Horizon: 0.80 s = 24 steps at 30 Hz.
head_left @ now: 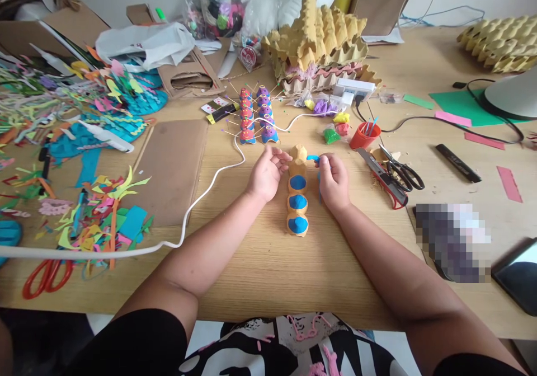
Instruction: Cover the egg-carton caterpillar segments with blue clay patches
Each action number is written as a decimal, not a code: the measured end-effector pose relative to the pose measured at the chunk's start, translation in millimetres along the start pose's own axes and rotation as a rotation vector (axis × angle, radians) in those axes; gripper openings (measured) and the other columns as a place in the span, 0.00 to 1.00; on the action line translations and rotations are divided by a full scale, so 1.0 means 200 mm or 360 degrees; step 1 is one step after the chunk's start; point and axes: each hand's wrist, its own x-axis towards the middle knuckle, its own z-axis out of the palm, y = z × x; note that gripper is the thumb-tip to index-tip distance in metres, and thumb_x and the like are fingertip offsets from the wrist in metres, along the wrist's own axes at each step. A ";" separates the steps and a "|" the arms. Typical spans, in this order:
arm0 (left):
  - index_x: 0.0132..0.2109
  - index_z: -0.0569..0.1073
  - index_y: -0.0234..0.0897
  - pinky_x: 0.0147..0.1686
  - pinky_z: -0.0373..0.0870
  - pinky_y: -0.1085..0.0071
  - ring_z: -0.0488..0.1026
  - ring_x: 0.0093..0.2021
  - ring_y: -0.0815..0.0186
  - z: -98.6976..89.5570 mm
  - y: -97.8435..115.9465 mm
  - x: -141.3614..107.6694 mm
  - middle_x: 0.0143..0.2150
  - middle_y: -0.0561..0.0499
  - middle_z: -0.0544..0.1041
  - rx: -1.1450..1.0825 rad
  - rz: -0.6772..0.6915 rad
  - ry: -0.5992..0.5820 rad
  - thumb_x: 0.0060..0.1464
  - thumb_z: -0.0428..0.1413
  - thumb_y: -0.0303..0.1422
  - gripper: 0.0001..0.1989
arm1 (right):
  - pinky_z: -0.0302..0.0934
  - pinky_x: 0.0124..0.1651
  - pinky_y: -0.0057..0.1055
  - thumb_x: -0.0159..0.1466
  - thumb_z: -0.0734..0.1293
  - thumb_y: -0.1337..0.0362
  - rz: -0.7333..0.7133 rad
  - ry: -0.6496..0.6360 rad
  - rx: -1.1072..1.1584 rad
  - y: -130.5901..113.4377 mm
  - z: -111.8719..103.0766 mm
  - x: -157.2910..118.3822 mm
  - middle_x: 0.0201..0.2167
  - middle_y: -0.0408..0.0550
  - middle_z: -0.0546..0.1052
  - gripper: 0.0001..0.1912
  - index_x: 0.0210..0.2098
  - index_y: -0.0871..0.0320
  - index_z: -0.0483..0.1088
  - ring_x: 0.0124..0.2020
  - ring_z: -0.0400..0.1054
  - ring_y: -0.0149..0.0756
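An egg-carton strip lies lengthwise in front of me. Its nearer cups carry blue clay, while the far bumps are bare cardboard. My left hand is at the strip's far left side, fingers loosely bent and apart, fingertips close to or touching the cardboard. On the other side, my right hand is closed, with a lump of blue clay sticking out from the fingertips towards the strip. A thin blue stick shows below that hand; whether it is held is hidden.
Two decorated carton strips with sticks stand behind. A white cable crosses on the left, beside a cardboard sheet and paper scraps. To the right are a red cup, a cutter and scissors. Egg trays stack at the back.
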 end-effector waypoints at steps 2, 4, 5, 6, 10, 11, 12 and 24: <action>0.37 0.68 0.44 0.35 0.70 0.70 0.74 0.32 0.69 0.01 -0.03 0.00 0.30 0.57 0.72 -0.0033 0.0073 0.0086 0.47 0.74 0.64 0.34 | 0.69 0.51 0.42 0.78 0.63 0.37 0.0009 -0.0002 0.0016 0.00 0.00 0.00 0.36 0.47 0.78 0.26 0.37 0.51 0.70 0.42 0.73 0.43; 0.34 0.66 0.43 0.30 0.64 0.71 0.63 0.26 0.72 0.03 -0.05 0.00 0.24 0.60 0.64 0.0011 0.0123 0.0164 0.47 0.74 0.64 0.35 | 0.69 0.52 0.42 0.77 0.65 0.39 -0.0002 -0.0003 0.0019 0.00 0.00 0.00 0.38 0.48 0.78 0.23 0.39 0.51 0.71 0.43 0.73 0.43; 0.32 0.65 0.43 0.30 0.63 0.71 0.60 0.25 0.72 0.03 -0.06 -0.01 0.22 0.60 0.62 0.0070 0.0147 0.0203 0.52 0.70 0.66 0.35 | 0.70 0.52 0.42 0.77 0.67 0.40 -0.0009 -0.0001 0.0016 0.00 0.00 0.00 0.39 0.48 0.78 0.21 0.41 0.51 0.71 0.44 0.73 0.43; 0.31 0.66 0.43 0.30 0.63 0.70 0.60 0.25 0.72 0.04 -0.06 -0.02 0.22 0.59 0.62 0.0147 0.0177 0.0230 0.57 0.66 0.67 0.34 | 0.70 0.53 0.42 0.76 0.68 0.41 -0.0014 0.0002 0.0014 0.00 0.01 0.00 0.39 0.48 0.78 0.20 0.42 0.51 0.71 0.44 0.73 0.43; 0.43 0.79 0.42 0.40 0.74 0.68 0.75 0.34 0.68 0.04 -0.06 -0.06 0.32 0.53 0.77 0.0414 0.0361 0.0121 0.61 0.66 0.62 0.27 | 0.70 0.54 0.44 0.75 0.70 0.42 -0.0029 -0.0013 0.0030 0.01 0.01 0.00 0.41 0.48 0.79 0.19 0.43 0.51 0.72 0.44 0.74 0.43; 0.49 0.81 0.42 0.42 0.76 0.68 0.78 0.38 0.67 0.04 -0.06 -0.07 0.37 0.52 0.80 0.0450 0.0393 0.0064 0.60 0.69 0.59 0.26 | 0.71 0.54 0.44 0.75 0.70 0.42 -0.0045 -0.0030 0.0040 0.01 0.02 0.00 0.41 0.48 0.80 0.19 0.44 0.50 0.73 0.45 0.74 0.44; 0.54 0.81 0.43 0.44 0.76 0.69 0.80 0.42 0.65 0.04 -0.06 -0.07 0.42 0.50 0.83 0.0477 0.0412 0.0008 0.59 0.71 0.56 0.26 | 0.72 0.55 0.45 0.75 0.70 0.42 -0.0063 -0.0050 0.0049 0.01 0.02 0.00 0.41 0.48 0.80 0.18 0.44 0.50 0.73 0.45 0.75 0.44; 0.46 0.87 0.41 0.48 0.78 0.68 0.80 0.43 0.65 0.02 -0.09 -0.06 0.44 0.48 0.86 0.0528 0.0444 -0.0068 0.62 0.71 0.46 0.14 | 0.76 0.59 0.50 0.73 0.72 0.38 -0.0153 -0.0189 0.0083 0.02 0.02 0.00 0.49 0.53 0.87 0.23 0.53 0.49 0.81 0.49 0.81 0.48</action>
